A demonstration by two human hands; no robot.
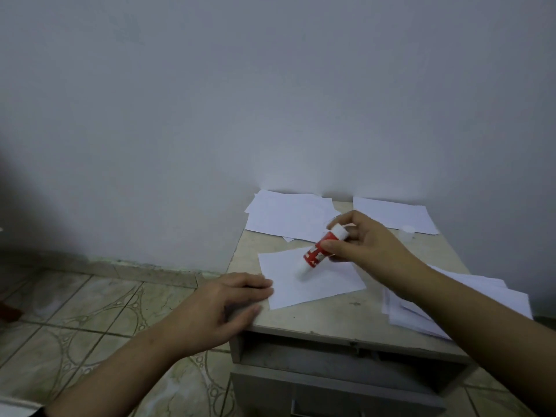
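Observation:
A red and white glue stick (pixel 319 251) is tilted with its white tip down on a white sheet of paper (pixel 325 284) in the middle of a small beige table (pixel 331 320). My right hand (pixel 361 239) grips the stick near its upper end, thumb and fingers curled round it. My left hand (pixel 228 302) lies flat at the table's left front corner, its straight fingers pressing the sheet's left edge.
More white sheets lie at the back left (pixel 288 215), back right (pixel 397 218) and right front (pixel 463 305) of the table. A small clear cap (pixel 407 230) stands near the back right. A drawer (pixel 340 383) hangs open below the top. Tiled floor (pixel 105 320) lies to the left, the wall behind.

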